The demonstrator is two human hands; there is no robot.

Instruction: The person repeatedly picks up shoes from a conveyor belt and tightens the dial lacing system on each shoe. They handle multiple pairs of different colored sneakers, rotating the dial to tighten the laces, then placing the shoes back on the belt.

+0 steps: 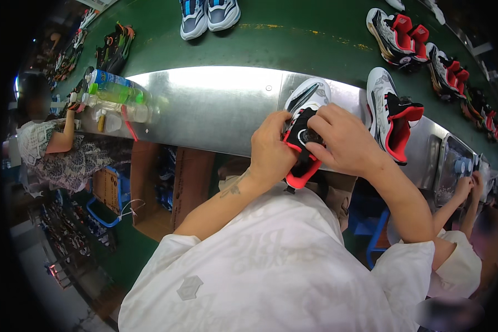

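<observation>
From the head view, I see the person's two bare hands at work on a shoe (311,99) just right of the frame's centre, by the near edge of the metal bench (216,110). Its white toe points to the top of the frame, its red-lined heel end to the bottom; the long axis runs nearly upright in the frame, leaning a little right at the top.

The left hand (272,148) is clamped on the shoe's left side. The right hand (343,136) comes over from the right, thumb and fingers bent in at the black tongue. Their tips are close to each other, but I cannot tell whether they are closed on anything.

Right of that hand sits a second shoe (383,105), toe also to the top, its axis leaning left at the top. Bottles (119,93) lie at the upper left. Along the top, on the green surface (304,39), stand a grey-blue pair (209,17) and, at the upper right, more red-lined shoes (398,39). A carton (191,182) is open left of centre, below the bench.
</observation>
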